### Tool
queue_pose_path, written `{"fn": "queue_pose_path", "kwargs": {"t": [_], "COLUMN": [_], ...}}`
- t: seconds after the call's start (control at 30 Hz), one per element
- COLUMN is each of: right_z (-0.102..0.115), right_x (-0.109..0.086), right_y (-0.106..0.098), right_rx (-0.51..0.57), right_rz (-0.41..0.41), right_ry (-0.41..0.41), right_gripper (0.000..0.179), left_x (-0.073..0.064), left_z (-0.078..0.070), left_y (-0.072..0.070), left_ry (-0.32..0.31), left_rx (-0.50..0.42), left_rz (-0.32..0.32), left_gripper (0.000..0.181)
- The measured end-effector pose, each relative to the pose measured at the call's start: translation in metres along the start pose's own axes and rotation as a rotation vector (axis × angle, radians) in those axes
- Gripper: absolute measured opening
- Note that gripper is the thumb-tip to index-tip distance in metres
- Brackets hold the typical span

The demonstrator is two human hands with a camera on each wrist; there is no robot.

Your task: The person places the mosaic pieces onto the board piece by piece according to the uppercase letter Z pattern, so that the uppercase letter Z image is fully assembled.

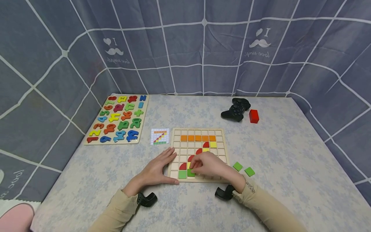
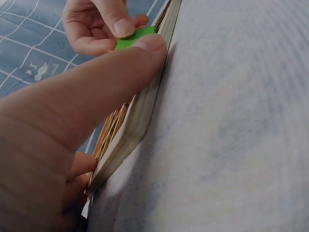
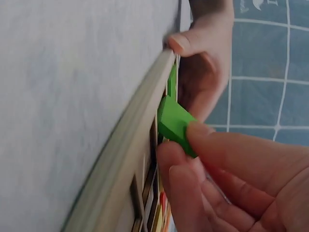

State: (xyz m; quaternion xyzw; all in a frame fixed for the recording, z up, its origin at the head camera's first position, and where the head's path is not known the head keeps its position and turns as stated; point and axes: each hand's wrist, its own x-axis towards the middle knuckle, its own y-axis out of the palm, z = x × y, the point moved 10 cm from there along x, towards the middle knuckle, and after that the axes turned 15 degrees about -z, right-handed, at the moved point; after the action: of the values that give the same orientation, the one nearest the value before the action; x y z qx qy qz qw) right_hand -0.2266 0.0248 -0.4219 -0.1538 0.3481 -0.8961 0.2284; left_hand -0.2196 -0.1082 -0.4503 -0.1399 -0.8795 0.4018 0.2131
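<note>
A wooden grid board lies on the table with orange, yellow, red and green pieces in its cells. My right hand pinches a green square tile between thumb and fingers. In the right wrist view the tile is tilted over the near row, beside a green tile lying in a cell. My left hand rests at the board's left side, fingers extended along the edge and thumb at the near corner. Two loose green tiles lie right of the board.
A pattern card lies left of the board's far corner. Farther left is a number puzzle board. A black game controller and a red block sit at the back right. A grid-patterned curtain closes off the back.
</note>
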Motion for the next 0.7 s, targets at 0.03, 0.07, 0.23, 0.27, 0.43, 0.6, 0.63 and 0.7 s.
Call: {"fn": "queue_pose_path", "kwargs": {"t": [0.03, 0.07, 0.23, 0.27, 0.43, 0.6, 0.63, 0.7], "right_z": [0.001, 0.002, 0.002, 0.001, -0.007, -0.017, -0.019, -0.025], "right_x": [0.0, 0.0, -0.003, -0.004, -0.011, -0.023, -0.025, -0.03], "right_y": [0.001, 0.003, 0.005, 0.005, -0.006, -0.022, -0.027, -0.036], "right_rx": [-0.019, -0.037, -0.128, -0.143, -0.101, 0.053, 0.069, 0.09], "right_rz": [-0.001, -0.001, -0.006, -0.009, -0.01, 0.041, 0.046, 0.039], "right_ry": [-0.001, 0.0, -0.003, -0.004, 0.006, 0.003, 0.004, 0.022], "right_gripper": [0.005, 0.005, 0.006, 0.006, 0.004, 0.009, 0.01, 0.013], "left_x": [0.0, 0.0, 0.0, 0.0, 0.0, 0.0, 0.0, 0.0], "left_z": [0.0, 0.0, -0.001, -0.001, 0.0, 0.0, 0.0, 0.0], "left_y": [0.0, 0.0, 0.0, 0.0, 0.001, 0.001, 0.001, 0.001], "left_ry": [0.002, 0.004, 0.007, 0.007, 0.004, 0.008, 0.01, 0.011], "left_rx": [0.001, 0.001, 0.002, 0.003, 0.007, 0.008, 0.009, 0.009], "left_rz": [0.001, 0.002, 0.004, 0.004, 0.007, 0.008, 0.007, 0.006], "left_gripper": [0.106, 0.106, 0.106, 0.106, 0.106, 0.106, 0.106, 0.107]}}
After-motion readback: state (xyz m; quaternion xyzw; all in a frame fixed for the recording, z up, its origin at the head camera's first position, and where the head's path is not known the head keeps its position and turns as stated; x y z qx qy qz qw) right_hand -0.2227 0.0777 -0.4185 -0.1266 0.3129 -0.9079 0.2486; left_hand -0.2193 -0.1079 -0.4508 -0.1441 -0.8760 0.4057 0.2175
